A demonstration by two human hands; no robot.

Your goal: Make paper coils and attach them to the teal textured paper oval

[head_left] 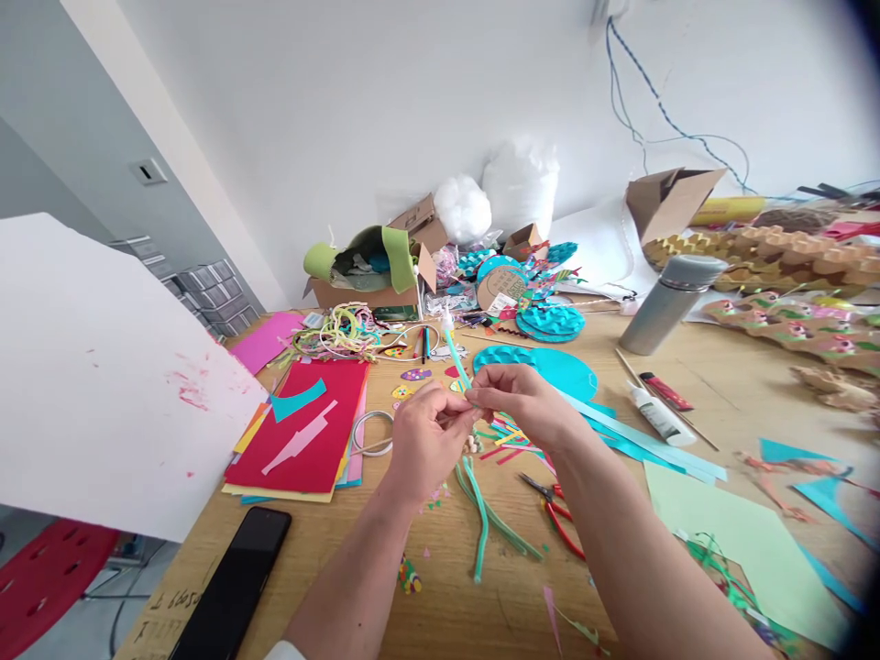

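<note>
My left hand (pixel 427 438) and my right hand (pixel 523 403) meet above the middle of a wooden table (pixel 474 587), both pinching a thin teal pipe cleaner (pixel 455 356) that sticks up and away from my fingers, with a white bead at its tip. Loose green and teal pipe cleaners (pixel 485 515) lie on the table just below my hands. Red-handled pliers (pixel 555 513) rest under my right forearm. Small colourful paper scraps lie around my right wrist.
A stack of red, pink and yellow sheets (pixel 309 431) lies left, a black phone (pixel 234 587) at the front left, a white board (pixel 89 376) beyond it. Teal paper discs (pixel 550 367), a glue bottle (pixel 658 414), a grey flask (pixel 670 302), cardboard boxes (pixel 371 266) and light green paper (pixel 756 541) surround.
</note>
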